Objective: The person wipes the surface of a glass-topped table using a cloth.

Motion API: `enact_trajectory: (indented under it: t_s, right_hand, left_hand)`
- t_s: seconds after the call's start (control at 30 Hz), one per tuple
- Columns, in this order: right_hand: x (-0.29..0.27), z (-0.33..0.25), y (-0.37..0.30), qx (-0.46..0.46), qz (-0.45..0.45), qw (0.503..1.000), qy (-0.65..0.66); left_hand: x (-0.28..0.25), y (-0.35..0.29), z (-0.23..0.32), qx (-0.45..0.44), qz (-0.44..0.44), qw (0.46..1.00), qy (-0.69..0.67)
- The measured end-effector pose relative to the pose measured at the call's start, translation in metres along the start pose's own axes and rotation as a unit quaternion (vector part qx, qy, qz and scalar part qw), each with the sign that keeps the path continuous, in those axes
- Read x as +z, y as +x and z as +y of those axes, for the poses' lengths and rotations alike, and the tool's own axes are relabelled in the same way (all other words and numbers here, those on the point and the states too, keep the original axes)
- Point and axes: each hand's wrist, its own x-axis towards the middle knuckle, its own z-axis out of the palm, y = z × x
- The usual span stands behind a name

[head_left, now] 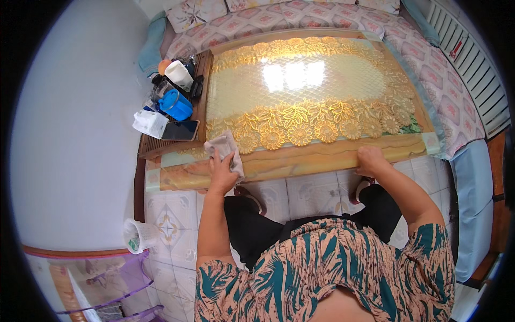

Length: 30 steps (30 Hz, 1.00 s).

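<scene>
My left hand (221,173) presses a pale pinkish-grey cloth (227,147) onto the table near its front left edge. The thumb and fingers spread over the cloth and hold it. The table (300,165) has a transparent cover over a gold floral lace runner (298,131), and window light glares off its far middle. At the front edge, right of the middle, my right hand (370,160) is curled closed against the tabletop. Its fingers face away from view, so I cannot see what lies in them.
A slatted wooden tray (202,72) on the table's left holds a blue container (176,104), a white roll (179,75), a phone (181,130) and a white packet (150,123). A patterned sofa (429,75) wraps the far and right sides. A white basket (140,236) stands on the tiled floor.
</scene>
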Motion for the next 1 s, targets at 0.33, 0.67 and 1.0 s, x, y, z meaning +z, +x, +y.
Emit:
enact_trajectory:
  t_s: [0.33, 0.67, 1.0]
  right_hand:
    - [-0.005, 0.000, -0.005, 0.008, 0.000, 1.000, 0.029]
    - [0.011, 0.003, 0.002, -0.014, 0.024, 0.999, 0.032]
    - [0.018, 0.003, -0.004, 0.023, 0.055, 0.997, 0.057]
  left_hand:
    - [0.015, 0.013, 0.029, -0.022, 0.266, 0.952, -0.150]
    - [0.022, 0.038, 0.032, -0.022, 0.110, 0.993, 0.045]
    - [0.040, 0.028, 0.027, 0.199, 0.147, 0.967, 0.066]
